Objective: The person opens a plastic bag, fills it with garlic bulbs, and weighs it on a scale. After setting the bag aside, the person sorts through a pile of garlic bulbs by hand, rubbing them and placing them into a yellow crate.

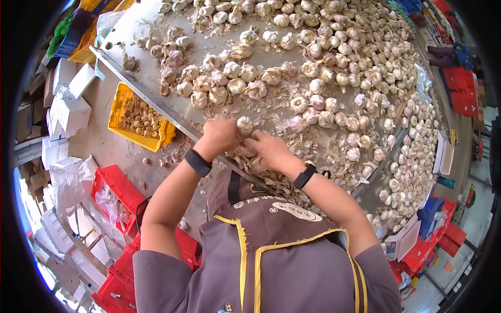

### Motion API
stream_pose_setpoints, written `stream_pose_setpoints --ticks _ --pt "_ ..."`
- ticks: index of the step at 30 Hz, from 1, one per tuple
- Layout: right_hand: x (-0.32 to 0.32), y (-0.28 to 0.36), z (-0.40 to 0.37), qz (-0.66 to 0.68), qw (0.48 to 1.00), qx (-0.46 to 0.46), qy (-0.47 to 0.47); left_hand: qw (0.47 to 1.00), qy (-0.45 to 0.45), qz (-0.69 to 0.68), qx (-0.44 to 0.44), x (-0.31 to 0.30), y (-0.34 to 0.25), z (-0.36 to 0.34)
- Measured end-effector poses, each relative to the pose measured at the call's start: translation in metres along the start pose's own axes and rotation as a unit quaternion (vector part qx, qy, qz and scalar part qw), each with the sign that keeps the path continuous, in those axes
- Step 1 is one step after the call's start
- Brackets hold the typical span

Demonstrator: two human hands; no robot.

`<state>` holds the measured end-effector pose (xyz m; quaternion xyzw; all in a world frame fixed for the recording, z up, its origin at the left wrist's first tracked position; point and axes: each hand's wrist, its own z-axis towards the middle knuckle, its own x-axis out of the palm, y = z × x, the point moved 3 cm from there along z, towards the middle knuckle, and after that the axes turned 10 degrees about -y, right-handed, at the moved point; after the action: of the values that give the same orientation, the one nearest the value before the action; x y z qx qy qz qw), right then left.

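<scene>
Bench (133,28): main heap of garlic bulbs (365,52) lies across the far right part, thinning in scattered rows toward the left edge. Loose skins (284,183) lie along the near edge and among the rows. Single bulb (245,125) sits near the near edge, between left hand (220,136) and right hand (269,149). Metal strip (383,157) crosses the right part, bulbs on both sides. Off the bench: bulb crate (138,140) left of the near edge, holding bulbs; boxes (70,112) farther left; weighing scale (399,242) beyond the near right corner.
</scene>
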<state>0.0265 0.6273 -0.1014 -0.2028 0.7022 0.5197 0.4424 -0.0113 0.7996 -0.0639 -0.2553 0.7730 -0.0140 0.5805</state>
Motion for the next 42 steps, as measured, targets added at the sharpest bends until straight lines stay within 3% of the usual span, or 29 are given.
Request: stream_pose_setpoints --ticks 2,5,7,9,10,11,12,13,15,16,17,19,20,21,22,24,26,28,30,31,32,33,35,37,38,39,40,41,42 --pt "0.007 0.006 0.001 -0.085 0.996 -0.037 0.012 0.981 0.124 0.138 0.056 0.027 -0.005 0.0" --pt "0.009 -0.002 0.001 -0.096 0.994 -0.01 0.041 0.987 0.103 0.112 0.059 0.026 -0.002 0.005" --pt "-0.014 -0.007 -0.001 -0.001 0.998 0.048 0.034 0.994 0.069 0.063 0.055 0.001 0.005 0.003" --pt "-0.023 -0.024 -0.013 0.097 0.989 0.107 0.026 0.989 0.011 -0.15 0.009 -0.025 0.014 0.001" --pt "-0.016 -0.041 -0.021 0.311 0.928 0.206 0.017 0.989 0.011 -0.147 0.015 -0.03 0.017 0.0" --pt "-0.015 -0.055 -0.028 0.507 0.811 0.29 0.005 0.941 0.024 -0.338 0.0 -0.034 0.018 -0.004" --pt "-0.023 -0.055 -0.031 0.673 0.677 0.278 0.105 0.855 0.04 -0.517 -0.013 -0.039 0.012 -0.007" --pt "-0.029 -0.056 -0.036 0.673 0.679 0.279 0.092 0.856 0.045 -0.514 -0.002 -0.042 0.002 -0.012" --pt "-0.04 -0.038 -0.047 0.846 0.452 0.252 0.126 0.725 0.086 -0.68 -0.075 -0.042 -0.023 -0.025" --pt "-0.045 -0.026 -0.049 0.875 0.395 0.251 0.123 0.761 0.028 -0.647 -0.043 -0.038 -0.038 -0.028" --pt "-0.041 -0.022 -0.054 0.877 0.394 0.25 0.112 0.787 -0.015 -0.617 0.012 -0.038 -0.059 -0.033" --pt "-0.029 -0.016 -0.068 0.948 0.243 0.163 0.123 0.817 -0.017 -0.57 0.087 -0.021 -0.1 -0.045" --pt "-0.011 -0.024 -0.079 0.961 0.198 0.172 0.092 0.877 -0.074 -0.427 0.21 -0.029 -0.121 -0.05" --pt "-0.013 -0.022 -0.087 0.962 0.197 0.169 0.088 0.899 -0.128 -0.266 0.323 -0.036 -0.141 -0.056" --pt "-0.016 -0.027 -0.097 0.952 0.228 0.205 0.008 0.887 -0.124 -0.279 0.346 -0.03 -0.15 -0.059" --pt "-0.019 -0.048 -0.123 0.923 0.255 0.254 -0.132 0.887 -0.107 -0.307 0.329 -0.031 -0.156 -0.059" --pt "-0.048 -0.07 -0.161 0.929 0.287 0.153 -0.178 0.895 -0.088 -0.324 0.294 -0.031 -0.155 -0.053" --pt "-0.076 -0.105 -0.212 0.972 0.128 0.004 -0.196 0.92 -0.102 -0.272 0.263 -0.03 -0.136 -0.035" --pt "-0.128 -0.129 -0.267 0.952 0.113 -0.084 -0.27 0.959 -0.132 -0.172 0.185 -0.008 -0.1 -0.011" --pt "-0.147 -0.148 -0.296 0.932 0.065 -0.119 -0.337 0.97 -0.134 -0.115 0.164 -0.001 -0.082 -0.001" --pt "-0.173 -0.145 -0.316 0.883 0.114 -0.156 -0.428 0.979 -0.122 -0.073 0.144 0.01 -0.063 0.007" --pt "-0.181 -0.15 -0.339 0.835 0.081 -0.16 -0.52 0.988 -0.094 -0.031 0.122 0.02 -0.048 0.014" --pt "-0.167 -0.171 -0.374 0.809 0.026 -0.126 -0.574 0.989 -0.077 0.038 0.122 0.025 -0.045 0.013" --pt "-0.133 -0.196 -0.366 0.786 0.177 0.017 -0.592 0.986 -0.092 0.03 0.139 0.039 -0.036 0.014" --pt "-0.11 -0.192 -0.338 0.793 0.309 0.008 -0.525 0.981 -0.107 0.021 0.158 0.044 -0.035 0.015" --pt "-0.094 -0.176 -0.305 0.696 0.462 0.182 -0.518 0.98 -0.093 0.006 0.175 0.048 -0.034 0.015" --pt "-0.038 -0.191 -0.286 0.337 0.699 0.394 -0.492 0.978 -0.09 -0.003 0.188 0.059 -0.028 0.02" --pt "-0.083 -0.115 -0.24 0.321 0.819 0.29 -0.376 0.981 -0.066 0.029 0.18 0.051 -0.038 0.016" --pt "-0.071 -0.086 -0.217 0.387 0.799 0.327 -0.324 0.976 -0.089 -0.018 0.196 0.045 -0.046 0.013"
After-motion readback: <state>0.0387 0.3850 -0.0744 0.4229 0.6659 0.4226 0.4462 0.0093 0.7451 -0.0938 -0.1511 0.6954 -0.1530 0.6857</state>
